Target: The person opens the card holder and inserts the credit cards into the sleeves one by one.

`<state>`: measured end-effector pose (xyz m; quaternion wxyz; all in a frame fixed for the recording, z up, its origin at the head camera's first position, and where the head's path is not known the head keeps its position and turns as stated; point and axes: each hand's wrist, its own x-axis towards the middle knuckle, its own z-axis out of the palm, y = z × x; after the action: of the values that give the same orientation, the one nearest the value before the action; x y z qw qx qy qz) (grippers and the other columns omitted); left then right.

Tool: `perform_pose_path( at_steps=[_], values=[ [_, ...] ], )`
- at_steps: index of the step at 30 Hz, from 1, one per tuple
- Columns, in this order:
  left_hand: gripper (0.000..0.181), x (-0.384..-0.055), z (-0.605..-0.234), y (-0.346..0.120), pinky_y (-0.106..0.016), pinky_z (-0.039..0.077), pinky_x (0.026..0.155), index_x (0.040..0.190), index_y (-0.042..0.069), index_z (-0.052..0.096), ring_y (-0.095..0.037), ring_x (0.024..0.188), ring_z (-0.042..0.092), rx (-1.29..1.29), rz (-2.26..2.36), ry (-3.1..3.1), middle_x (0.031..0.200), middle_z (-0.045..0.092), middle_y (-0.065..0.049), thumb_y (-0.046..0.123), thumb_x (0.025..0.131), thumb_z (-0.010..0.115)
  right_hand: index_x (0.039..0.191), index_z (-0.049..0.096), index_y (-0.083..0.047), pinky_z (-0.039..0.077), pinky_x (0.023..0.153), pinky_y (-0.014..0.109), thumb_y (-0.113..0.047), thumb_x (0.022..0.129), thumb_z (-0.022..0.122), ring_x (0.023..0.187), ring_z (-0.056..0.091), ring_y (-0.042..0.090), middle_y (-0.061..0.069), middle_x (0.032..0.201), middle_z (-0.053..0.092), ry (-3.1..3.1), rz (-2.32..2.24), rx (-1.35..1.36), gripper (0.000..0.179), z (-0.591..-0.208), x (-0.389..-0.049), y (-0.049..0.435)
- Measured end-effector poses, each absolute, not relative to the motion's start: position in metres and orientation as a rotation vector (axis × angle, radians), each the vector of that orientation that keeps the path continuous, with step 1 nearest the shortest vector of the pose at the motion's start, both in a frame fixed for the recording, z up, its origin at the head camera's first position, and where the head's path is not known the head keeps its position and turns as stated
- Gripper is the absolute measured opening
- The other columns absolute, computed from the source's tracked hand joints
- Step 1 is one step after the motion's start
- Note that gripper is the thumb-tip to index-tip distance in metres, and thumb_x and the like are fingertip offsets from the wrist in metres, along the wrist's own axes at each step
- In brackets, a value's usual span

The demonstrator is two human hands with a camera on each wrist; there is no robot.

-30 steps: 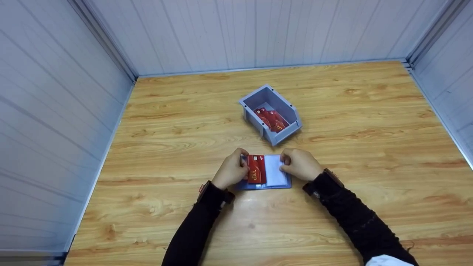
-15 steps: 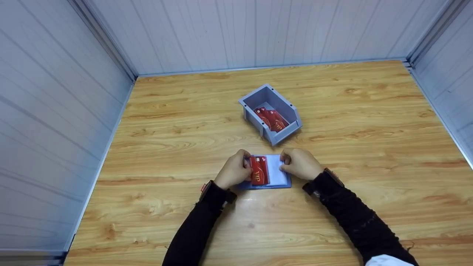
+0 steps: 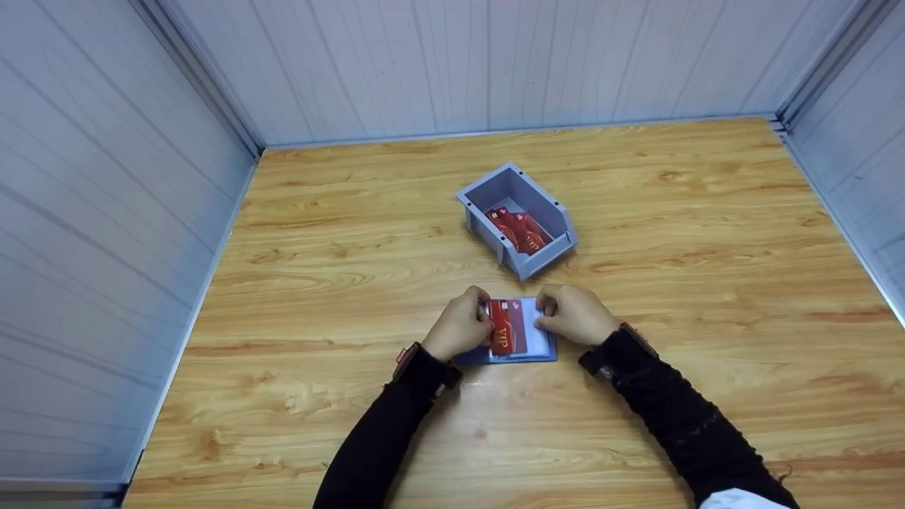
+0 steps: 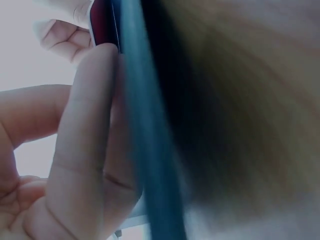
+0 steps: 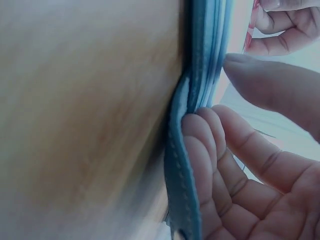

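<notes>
A blue card holder (image 3: 472, 356) lies spread on the table with its clear plastic sleeves (image 3: 536, 341) on the right half. My left hand (image 3: 459, 327) pinches a red VIP card (image 3: 499, 338) by its left edge. The card's right part looks paler, lying under the clear plastic. My right hand (image 3: 576, 316) grips the sleeves at their right edge, between thumb and fingers. In the right wrist view, fingers (image 5: 200, 145) reach between the stitched blue cover (image 5: 176, 165) and the stacked sleeves. The left wrist view shows fingertips at the red card (image 4: 101, 25), beside the cover.
Behind the card holder stands a grey plastic bin (image 3: 488, 237) with several red VIP cards (image 3: 522, 232) inside. Pale panel walls (image 3: 452, 63) enclose the wood-grain table (image 3: 339, 268) at the back and both sides.
My left hand has moved right with the red VIP card, whose right part now lies under the clear sleeve. My right hand and the bin have stayed in place.
</notes>
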<state>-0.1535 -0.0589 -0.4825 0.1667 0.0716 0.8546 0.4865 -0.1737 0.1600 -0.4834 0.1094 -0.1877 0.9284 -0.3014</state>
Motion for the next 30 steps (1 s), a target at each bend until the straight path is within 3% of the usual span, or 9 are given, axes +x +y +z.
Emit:
perform_pose_path(
  at_steps=[17,30],
  values=[
    [0.038,-0.155,-0.483,-0.044,-0.019,0.043,0.046,0.122,-0.006,0.050,-0.007,0.050,0.053,0.269,1.294,2.482,0.065,0.053,0.001,-0.005,0.084,0.055,0.090,0.066,-0.002,0.045,0.058,0.025,-0.012,0.078,0.075,0.066,0.055,0.012,0.005,0.076,0.064,2.680,-0.958,-0.526,0.018,-0.485,-0.176,0.162],
    [0.040,-0.157,-0.483,-0.037,-0.019,0.041,0.047,0.123,-0.006,0.052,-0.007,0.052,0.053,0.271,1.169,2.554,0.067,0.055,0.002,-0.002,0.084,0.057,0.088,0.065,-0.003,0.043,0.055,0.024,-0.012,0.078,0.076,0.063,0.053,0.010,0.003,0.073,0.062,2.675,-0.977,-0.526,0.017,-0.486,-0.176,0.162]
  ],
)
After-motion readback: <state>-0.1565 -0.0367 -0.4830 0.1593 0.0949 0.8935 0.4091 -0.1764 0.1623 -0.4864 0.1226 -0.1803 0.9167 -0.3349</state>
